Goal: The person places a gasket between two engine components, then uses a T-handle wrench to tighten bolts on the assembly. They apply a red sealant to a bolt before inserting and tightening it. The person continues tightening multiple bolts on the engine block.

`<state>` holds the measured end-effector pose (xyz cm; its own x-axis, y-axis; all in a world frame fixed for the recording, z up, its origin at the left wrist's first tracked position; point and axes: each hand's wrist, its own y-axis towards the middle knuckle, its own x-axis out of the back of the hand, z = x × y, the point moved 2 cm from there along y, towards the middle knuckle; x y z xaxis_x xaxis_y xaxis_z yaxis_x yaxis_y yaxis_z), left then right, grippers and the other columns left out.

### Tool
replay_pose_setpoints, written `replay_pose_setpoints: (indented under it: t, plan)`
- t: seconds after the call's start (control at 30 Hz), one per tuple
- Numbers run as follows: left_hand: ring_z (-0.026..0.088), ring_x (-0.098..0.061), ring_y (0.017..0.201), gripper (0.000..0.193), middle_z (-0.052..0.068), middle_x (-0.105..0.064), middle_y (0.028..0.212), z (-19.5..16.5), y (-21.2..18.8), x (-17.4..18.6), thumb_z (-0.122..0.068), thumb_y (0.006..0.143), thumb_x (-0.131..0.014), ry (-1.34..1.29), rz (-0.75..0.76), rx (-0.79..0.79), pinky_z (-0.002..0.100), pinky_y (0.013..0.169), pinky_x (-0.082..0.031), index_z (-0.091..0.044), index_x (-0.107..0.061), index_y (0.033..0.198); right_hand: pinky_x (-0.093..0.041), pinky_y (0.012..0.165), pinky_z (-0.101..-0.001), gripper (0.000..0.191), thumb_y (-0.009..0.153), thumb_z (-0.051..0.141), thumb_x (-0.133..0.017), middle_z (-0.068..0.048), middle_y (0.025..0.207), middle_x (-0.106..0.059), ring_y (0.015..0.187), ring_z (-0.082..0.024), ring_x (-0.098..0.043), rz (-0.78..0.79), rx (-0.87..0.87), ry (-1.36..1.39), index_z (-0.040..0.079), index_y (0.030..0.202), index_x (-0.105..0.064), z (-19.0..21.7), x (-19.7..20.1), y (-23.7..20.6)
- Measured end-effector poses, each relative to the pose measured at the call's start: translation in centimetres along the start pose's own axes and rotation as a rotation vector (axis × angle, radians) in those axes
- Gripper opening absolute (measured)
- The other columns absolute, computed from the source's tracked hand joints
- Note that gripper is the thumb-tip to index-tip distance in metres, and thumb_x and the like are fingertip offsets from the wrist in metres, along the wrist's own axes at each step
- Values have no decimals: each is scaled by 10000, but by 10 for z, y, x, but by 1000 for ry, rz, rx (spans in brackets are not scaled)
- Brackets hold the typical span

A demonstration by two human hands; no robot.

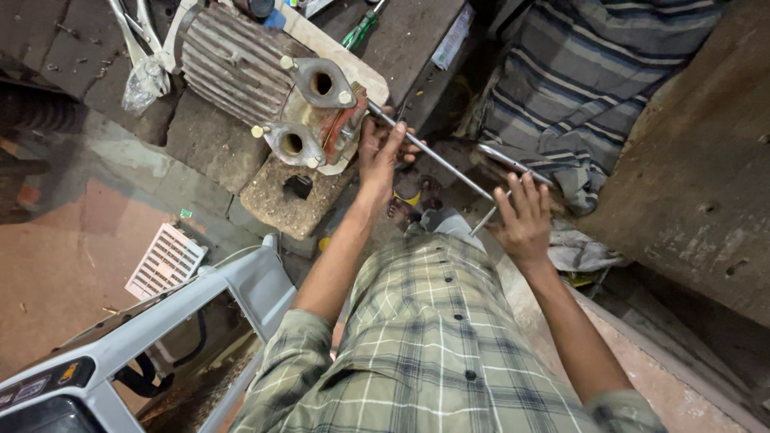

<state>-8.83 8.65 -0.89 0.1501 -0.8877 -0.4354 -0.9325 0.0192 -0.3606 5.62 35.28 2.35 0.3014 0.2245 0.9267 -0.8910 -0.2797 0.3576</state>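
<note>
Gripping a long metal rod (433, 154) near its far end, my left hand (378, 156) closes around it beside the ribbed motor (257, 80). My right hand (523, 218) holds the rod's bent near end, fingers loosely curled around it.

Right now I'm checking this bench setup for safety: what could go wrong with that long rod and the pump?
1. The long rod is steadied by the left hand near the pump; if it slips, the fingers may get pinched.
2. The right hand works a crossbar at the far end; it might jerk loose.
3. The pump sits near the block's edge and may tip.
</note>
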Motion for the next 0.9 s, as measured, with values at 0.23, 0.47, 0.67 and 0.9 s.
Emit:
replay_pose_setpoints:
  t: [0.23, 0.47, 0.67, 0.9]
  plan:
    - [186, -753, 781, 651, 104, -698, 1018, -7, -1, -2, -277, 956, -673, 32, 4, 20, 271, 601, -599, -190, -315, 1493, -161, 1219, -684, 425, 1009, 369, -712, -43, 1086, -710, 1064, -202, -672, -23, 62, -58, 85, 1324, -750, 19, -12, 32]
    - [203, -722, 966, 602, 127, -713, 1236, 0, -2, 11, -288, 1041, -657, -83, -28, -22, 337, 827, -637, -81, -412, 1551, -268, 1253, -581, 365, 974, 46, -728, -10, 877, -619, 860, -160, -622, -63, 221, -104, 123, 1329, -751, 0, 12, 46]
    - [218, -736, 999, 668, 115, -670, 1269, 3, 6, 10, -216, 1010, -657, -109, 15, -2, 329, 821, -616, -158, -312, 1579, -348, 1237, -491, 453, 930, 49, -649, -54, 980, -688, 981, -215, -650, 40, 205, -56, 97, 1377, -705, -1, 5, 53]
    - [201, -723, 901, 786, 127, -713, 1086, -9, -18, -6, -153, 999, -649, -47, 174, -83, 345, 791, -631, -240, -156, 1605, -406, 1179, -507, 436, 928, 50, -605, -94, 1022, -715, 955, -246, -652, 3, 143, 45, 73, 1356, -688, -3, 36, 31]
